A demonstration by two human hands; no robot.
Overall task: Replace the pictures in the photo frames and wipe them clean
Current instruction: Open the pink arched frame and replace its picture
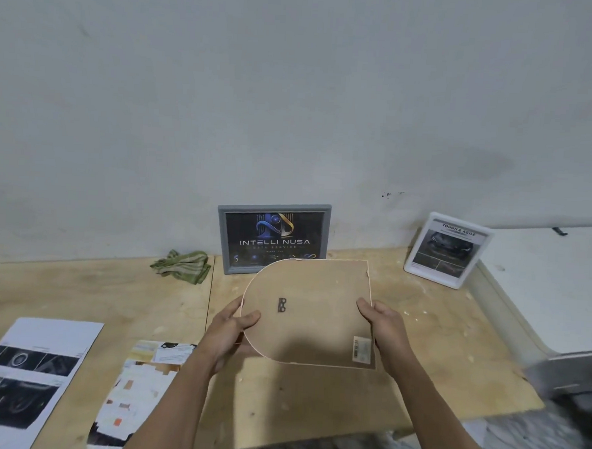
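Observation:
I hold an arch-shaped photo frame (312,311) back side up above the wooden table (452,363); its brown backing board shows a small metal hanger and a sticker. My left hand (234,327) grips its rounded left end, my right hand (383,326) its straight right edge. A grey frame (273,238) with a dark "INTELLI NUSA" picture leans on the wall behind. At the back right stands a white frame (449,251) with a car picture. A green cloth (182,265) lies crumpled by the wall.
Two printed sheets lie at the front left: one with dark car photos (29,371), one pale and colourful (142,388). A white surface (541,288) adjoins the table on the right, with a grey object (568,376) at its near end.

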